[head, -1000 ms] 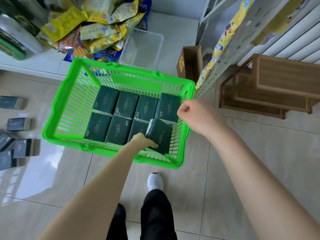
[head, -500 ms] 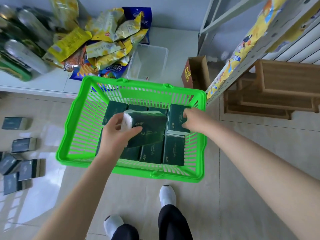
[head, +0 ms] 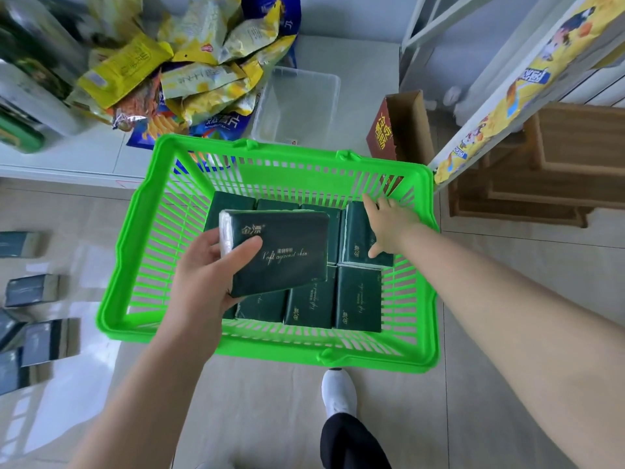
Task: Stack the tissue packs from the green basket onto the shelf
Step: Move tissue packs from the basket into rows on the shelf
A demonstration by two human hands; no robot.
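A pack [head: 280, 252] is held over the basket [head: 142, 231] by the left hand [head: 203, 275], with the thumb curled across its printed top and the fingers beneath. Its long axis runs left to right, with the white end beside those fingers. The right hand [head: 392, 225] is spread wide over a second pack [head: 355, 238], which lies flat in the basket under its fingers.

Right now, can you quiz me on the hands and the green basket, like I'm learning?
1. True or false: the left hand holds a tissue pack above the green basket.
2. Which hand reaches, fingers spread, toward packs lying in the basket? A: left hand. B: right hand.
3. Fill in: the shoe near the basket is ___.
Key: 1 true; 2 B; 3 white.
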